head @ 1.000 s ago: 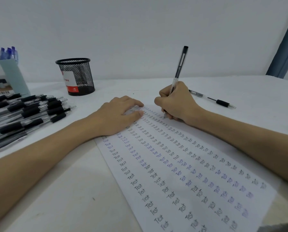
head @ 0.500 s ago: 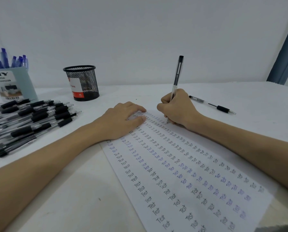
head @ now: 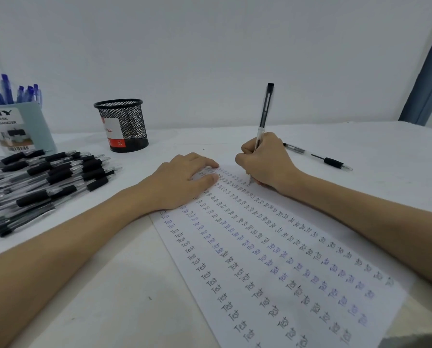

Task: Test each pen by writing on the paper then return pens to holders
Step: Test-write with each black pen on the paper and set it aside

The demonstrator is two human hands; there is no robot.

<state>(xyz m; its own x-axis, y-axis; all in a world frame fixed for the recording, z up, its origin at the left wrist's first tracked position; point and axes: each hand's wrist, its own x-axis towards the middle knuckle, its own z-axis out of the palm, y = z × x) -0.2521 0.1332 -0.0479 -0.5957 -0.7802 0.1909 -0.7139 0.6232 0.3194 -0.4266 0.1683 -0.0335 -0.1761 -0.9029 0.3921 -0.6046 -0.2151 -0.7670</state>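
Writing hand: right hand (head: 265, 163) at 12 o'clock of the paper (head: 272, 259), fingers curled tight round a black pen (head: 265, 109), which stands nearly upright with its tip on the sheet's far end.
Hidden: the pen's grip section sits inside the fist; the tip is barely visible under the knuckles.
Steadying hand: left hand (head: 182, 182) lies flat, fingers relaxed and slightly spread, pressing the paper's far left corner and holding nothing.
Paper marks: rows of "Test" in black and blue; the far rows are too small to read.
Pen pile: black-grip pens (head: 51, 177) at 9 o'clock, cut off by the left edge, too overlapped to count.
Loose pen: one spare pen (head: 317, 156) at 2 o'clock, apart from the right hand.
Holders: two, a mesh cup (head: 123, 124) at 11 o'clock and a pale blue organizer (head: 21, 126) at 10 o'clock, partly cut off, holding several blue pens (head: 16, 92).
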